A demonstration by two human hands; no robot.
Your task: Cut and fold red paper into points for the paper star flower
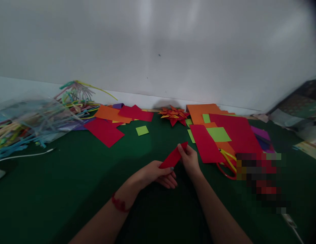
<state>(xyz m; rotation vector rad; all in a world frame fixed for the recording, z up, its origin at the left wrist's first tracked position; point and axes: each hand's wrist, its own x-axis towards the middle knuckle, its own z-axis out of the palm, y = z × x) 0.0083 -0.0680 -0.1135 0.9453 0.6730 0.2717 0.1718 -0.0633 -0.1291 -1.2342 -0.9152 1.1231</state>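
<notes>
A narrow strip of red paper (171, 158) is held up between my two hands above the green tabletop. My left hand (159, 174) pinches its lower left end between thumb and fingers. At the upper right end, my right hand (189, 157) grips the paper with thumb and fingertips. Beyond the hands, a spiky red and orange paper star (173, 115) rests near the wall. A small lime green paper square (142, 130) lies flat to the left of it. Whether the strip is folded in layers I cannot tell.
Red sheets (105, 133) and an orange sheet (113, 113) lie at the back left, beside a plastic bag (43, 115) of coloured pipe cleaners. Stacked paper (235, 132) and scissors with a red and yellow handle (227, 161) lie to the right. A white cable (25, 156) runs at left.
</notes>
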